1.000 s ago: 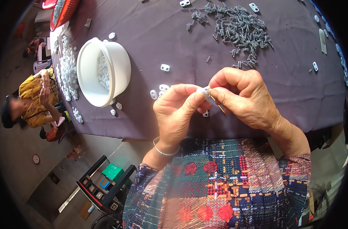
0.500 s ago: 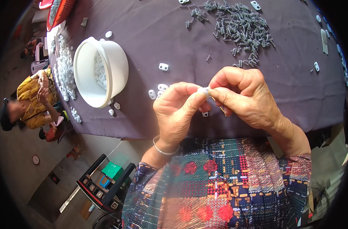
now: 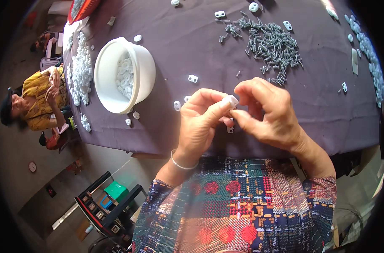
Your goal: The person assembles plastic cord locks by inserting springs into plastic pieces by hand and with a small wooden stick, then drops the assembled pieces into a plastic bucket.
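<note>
A small white plastic cord lock (image 3: pixel 232 101) is pinched between the thumb and forefinger of my left hand (image 3: pixel 198 124), above the near part of the table. My right hand (image 3: pixel 271 113) is close beside it on the right; its thumb tip is at the piece's lower edge, and its forefinger is bent and apart from the thumb. I see nothing between those two fingers; the other fingertips are partly hidden. Below the hands lies another two-hole cord lock (image 3: pixel 230 129), partly covered. More two-hole pieces (image 3: pixel 177 106) lie by my left hand, some behind its fingers.
A white tub (image 3: pixel 145 69) holding white plastic parts stands at left, with a heap of white pieces (image 3: pixel 81 69) beyond it. Small metal springs (image 3: pixel 274 48) are piled at the far right. White pieces (image 3: pixel 371 63) line the right edge. Another person (image 3: pixel 38 99) is beyond the table's left edge.
My right forefinger has lifted away from the thumb, and the white piece between my hands shows more. The view has shifted, so the table things appear farther right.
</note>
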### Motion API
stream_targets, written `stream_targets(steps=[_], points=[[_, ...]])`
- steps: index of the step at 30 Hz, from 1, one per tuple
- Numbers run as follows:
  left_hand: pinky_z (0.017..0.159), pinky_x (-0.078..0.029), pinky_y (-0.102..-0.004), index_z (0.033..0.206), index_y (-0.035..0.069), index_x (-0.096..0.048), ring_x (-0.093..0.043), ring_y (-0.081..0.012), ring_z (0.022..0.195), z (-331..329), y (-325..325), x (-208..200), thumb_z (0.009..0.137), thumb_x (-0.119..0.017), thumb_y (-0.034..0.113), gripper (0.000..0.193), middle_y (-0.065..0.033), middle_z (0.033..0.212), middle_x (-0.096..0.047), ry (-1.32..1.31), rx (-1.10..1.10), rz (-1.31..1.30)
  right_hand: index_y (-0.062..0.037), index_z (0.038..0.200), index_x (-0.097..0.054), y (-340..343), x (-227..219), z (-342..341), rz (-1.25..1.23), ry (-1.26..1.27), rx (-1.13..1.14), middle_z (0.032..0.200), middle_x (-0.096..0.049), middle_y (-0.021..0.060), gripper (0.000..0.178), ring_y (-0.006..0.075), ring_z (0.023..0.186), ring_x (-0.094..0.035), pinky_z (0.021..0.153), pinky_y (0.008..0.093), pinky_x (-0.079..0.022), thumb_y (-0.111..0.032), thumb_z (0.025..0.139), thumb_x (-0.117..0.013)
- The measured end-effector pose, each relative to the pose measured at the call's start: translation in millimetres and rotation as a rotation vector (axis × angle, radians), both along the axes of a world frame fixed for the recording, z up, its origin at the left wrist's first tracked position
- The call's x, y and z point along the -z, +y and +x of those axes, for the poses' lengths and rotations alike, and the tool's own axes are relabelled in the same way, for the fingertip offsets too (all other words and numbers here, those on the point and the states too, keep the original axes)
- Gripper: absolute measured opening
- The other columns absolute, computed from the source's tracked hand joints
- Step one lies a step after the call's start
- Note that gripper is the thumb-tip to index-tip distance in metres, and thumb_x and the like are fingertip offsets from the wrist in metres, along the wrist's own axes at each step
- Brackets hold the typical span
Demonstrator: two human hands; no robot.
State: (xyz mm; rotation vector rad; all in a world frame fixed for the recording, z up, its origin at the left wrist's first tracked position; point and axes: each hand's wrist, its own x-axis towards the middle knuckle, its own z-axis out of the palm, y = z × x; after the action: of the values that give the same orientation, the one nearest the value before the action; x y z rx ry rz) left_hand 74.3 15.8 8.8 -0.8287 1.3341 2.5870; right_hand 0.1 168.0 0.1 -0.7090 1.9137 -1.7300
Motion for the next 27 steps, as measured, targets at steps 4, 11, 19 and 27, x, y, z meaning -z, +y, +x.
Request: stream_targets(steps=[4, 11, 19, 27], points=[[0.063, -0.051, -0.0232, 0.090, 0.002, -0.054, -0.063, -0.0141, 0.074, -1, 7, -4, 0.085, -0.059, 0.004, 0.008, -0.0098, 0.089, -0.063, 0.001, -0.025, 0.056, -0.0003, 0.089, -0.052, -2, 7, 5, 0.144, 0.557, 0.040, 0.075, -0.050, 0.0117, 0.030, 0.0257, 0.063, -0.054, 0.053, 0.0326, -0.047, -0.009, 0.064, -0.067], [0.062, -0.047, -0.0204, 0.089, 0.003, -0.055, -0.060, -0.0110, 0.075, 6, 12, 3, 0.085, -0.060, 0.005, 0.007, -0.0075, 0.089, -0.062, 0.013, -0.026, 0.085, -0.0020, 0.083, -0.053, 0, 6, 8, 0.311, 0.712, 0.008, 0.069, -0.048, 0.0085, 0.025, 0.0246, 0.059, -0.052, 0.050, 0.0342, -0.045, -0.012, 0.064, -0.065], [0.062, -0.048, -0.0206, 0.091, 0.001, -0.056, -0.059, -0.0104, 0.074, 8, 15, 3, 0.086, -0.060, 0.007, 0.009, -0.0081, 0.089, -0.063, -0.005, -0.034, -0.002, -0.0031, 0.070, -0.049, 2, 4, 9, 0.364, 0.755, -0.016, 0.064, -0.048, 0.0084, 0.021, 0.0225, 0.057, -0.055, 0.049, 0.0322, -0.047, -0.015, 0.064, -0.065], [0.059, -0.050, -0.0212, 0.091, -0.005, -0.060, -0.060, -0.0109, 0.068, 9, 6, 0, 0.084, -0.062, 0.007, 0.014, -0.0098, 0.081, -0.064, -0.022, 0.118, -0.253, -0.0026, 0.070, -0.049, 3, 6, 8, 0.312, 0.717, -0.065, 0.062, -0.049, 0.0085, 0.018, 0.0222, 0.052, -0.055, 0.045, 0.0321, -0.046, -0.014, 0.068, -0.063]])
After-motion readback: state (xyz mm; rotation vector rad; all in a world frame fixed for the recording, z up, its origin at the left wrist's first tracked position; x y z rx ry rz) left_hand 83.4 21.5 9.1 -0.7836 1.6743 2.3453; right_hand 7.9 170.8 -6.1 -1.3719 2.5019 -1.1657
